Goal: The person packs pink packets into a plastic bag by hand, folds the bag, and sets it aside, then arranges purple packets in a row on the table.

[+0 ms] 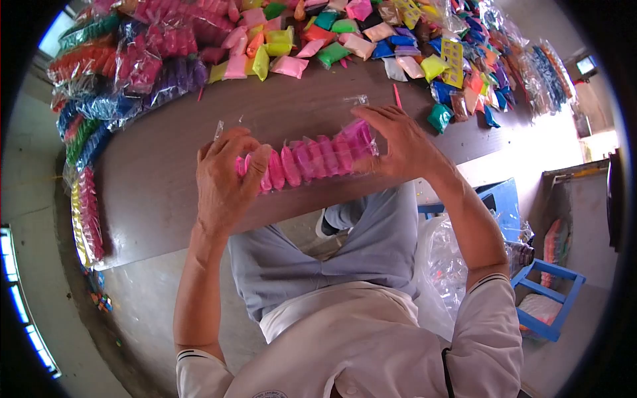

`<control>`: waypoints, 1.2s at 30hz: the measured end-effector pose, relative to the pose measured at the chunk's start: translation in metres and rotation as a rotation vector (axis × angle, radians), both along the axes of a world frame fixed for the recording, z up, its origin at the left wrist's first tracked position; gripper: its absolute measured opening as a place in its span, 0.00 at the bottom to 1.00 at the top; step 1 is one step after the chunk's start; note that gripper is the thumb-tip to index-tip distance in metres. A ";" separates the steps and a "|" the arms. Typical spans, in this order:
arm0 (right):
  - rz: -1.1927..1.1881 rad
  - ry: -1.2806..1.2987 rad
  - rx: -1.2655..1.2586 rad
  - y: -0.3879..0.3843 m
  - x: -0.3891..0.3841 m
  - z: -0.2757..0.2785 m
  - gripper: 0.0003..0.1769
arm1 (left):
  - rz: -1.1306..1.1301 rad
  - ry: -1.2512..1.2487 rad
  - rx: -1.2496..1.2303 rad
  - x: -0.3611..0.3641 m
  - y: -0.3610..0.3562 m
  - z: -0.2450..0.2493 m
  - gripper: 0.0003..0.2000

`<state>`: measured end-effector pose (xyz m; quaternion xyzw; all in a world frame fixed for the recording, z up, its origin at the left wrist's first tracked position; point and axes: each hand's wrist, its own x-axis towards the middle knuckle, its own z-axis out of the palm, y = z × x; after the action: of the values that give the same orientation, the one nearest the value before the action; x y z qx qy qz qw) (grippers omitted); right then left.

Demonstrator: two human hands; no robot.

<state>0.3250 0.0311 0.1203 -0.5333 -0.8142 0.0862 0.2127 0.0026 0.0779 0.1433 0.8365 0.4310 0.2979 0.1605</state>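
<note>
A row of small bright pink packets (308,159) in clear plastic stands side by side on the brown table, close to its front edge. My left hand (229,162) closes around the left end of the row, thumb in front and fingers behind. At the other end, my right hand (405,142) grips the last packet, which leans outward, with its thumb low and its fingers along the top. The fingertips of both hands are partly hidden. Bits of clear plastic stick up behind the left hand and near the right fingers.
Loose colourful packets (345,40) are heaped along the back of the table (159,192). Bagged stacks (139,60) line its left side. A red stick (397,96) lies behind my right hand. A clear plastic bag (441,265) and a blue stool (551,298) stand to the right.
</note>
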 end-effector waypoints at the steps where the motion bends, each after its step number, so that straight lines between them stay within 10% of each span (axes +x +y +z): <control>1: -0.002 0.001 0.000 0.006 0.004 0.004 0.57 | -0.002 0.001 0.000 0.003 0.000 -0.002 0.15; 6: -0.047 0.155 -0.581 0.016 0.001 0.040 0.55 | -0.052 0.052 -0.172 0.012 -0.002 -0.010 0.14; 19: 0.194 -0.161 -0.261 0.019 0.000 0.022 0.51 | -0.049 0.088 0.008 0.011 -0.006 -0.024 0.14; 25: 0.012 0.322 -0.222 0.025 0.022 0.008 0.34 | -0.051 0.025 -0.012 0.010 -0.004 -0.030 0.12; 27: -0.437 0.633 -0.041 0.029 0.026 0.004 0.24 | -0.011 -0.004 -0.110 0.012 -0.004 -0.025 0.11; 30: -0.491 0.540 -0.506 0.029 0.029 0.000 0.21 | -0.042 -0.050 0.021 0.027 0.000 -0.018 0.10; 36: -0.328 0.656 -0.544 0.029 0.010 -0.039 0.20 | -0.177 -0.132 0.045 0.093 -0.001 0.010 0.09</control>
<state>0.3348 0.0597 0.0814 -0.6361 -0.5563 0.4266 0.3224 0.0955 0.0773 0.1535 0.8533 0.3371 0.3465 0.1953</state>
